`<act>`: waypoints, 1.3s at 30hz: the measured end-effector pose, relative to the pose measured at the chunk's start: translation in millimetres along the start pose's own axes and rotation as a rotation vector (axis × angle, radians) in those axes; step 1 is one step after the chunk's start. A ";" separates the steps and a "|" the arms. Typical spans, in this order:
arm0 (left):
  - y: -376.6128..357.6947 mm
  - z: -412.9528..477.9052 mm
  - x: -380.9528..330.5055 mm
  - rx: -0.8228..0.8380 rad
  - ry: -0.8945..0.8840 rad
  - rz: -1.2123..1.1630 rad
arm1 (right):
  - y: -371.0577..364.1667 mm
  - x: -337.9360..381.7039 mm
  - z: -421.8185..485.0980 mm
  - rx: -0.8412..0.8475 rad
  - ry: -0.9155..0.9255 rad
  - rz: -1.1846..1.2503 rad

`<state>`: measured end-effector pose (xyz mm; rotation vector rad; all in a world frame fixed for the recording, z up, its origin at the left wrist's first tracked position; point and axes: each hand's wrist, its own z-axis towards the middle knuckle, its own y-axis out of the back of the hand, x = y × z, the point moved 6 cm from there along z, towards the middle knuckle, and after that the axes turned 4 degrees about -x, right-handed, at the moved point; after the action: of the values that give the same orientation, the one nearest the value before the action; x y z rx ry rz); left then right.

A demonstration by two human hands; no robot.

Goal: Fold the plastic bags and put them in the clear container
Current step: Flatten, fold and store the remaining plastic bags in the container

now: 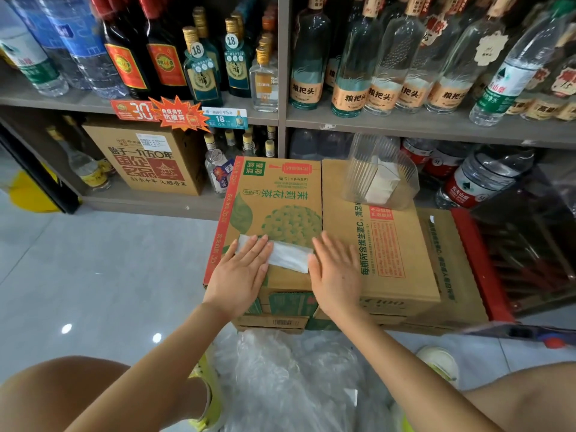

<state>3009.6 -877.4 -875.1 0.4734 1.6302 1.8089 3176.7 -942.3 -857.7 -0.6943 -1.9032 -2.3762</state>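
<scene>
As both palms press down, a folded plastic bag (288, 256) lies flat on the cardboard box (274, 207).
Left hand (246, 271) spread flat over its left end, right hand (336, 272) flat at its right edge; clear container (378, 173) sits behind, on the neighbouring box (383, 244).
</scene>
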 end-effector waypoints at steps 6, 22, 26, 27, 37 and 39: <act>-2.7 -6.0 -25.0 -0.027 0.156 -0.001 | 10.5 -10.8 -0.6 -0.235 -0.255 0.036; 41.9 -2.9 -13.5 -0.357 0.417 -0.661 | 29.8 -16.0 17.4 0.038 -0.331 0.729; 41.2 26.9 -26.1 0.023 0.457 -0.973 | 47.6 -22.0 30.2 0.232 -0.281 0.858; 39.0 32.6 -30.4 0.114 0.450 -1.046 | 52.8 -23.5 34.9 0.271 -0.260 0.863; 31.2 39.4 -49.3 0.158 0.531 -1.416 | 75.9 -25.1 58.2 0.351 -0.292 0.960; 31.0 38.1 -51.2 0.101 0.586 -1.474 | 65.6 -24.8 44.3 0.323 -0.432 1.057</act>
<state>3064.6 -884.1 -830.8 -1.0862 1.6160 0.6924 3232.2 -924.3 -798.8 -1.7049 -1.3624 -1.2988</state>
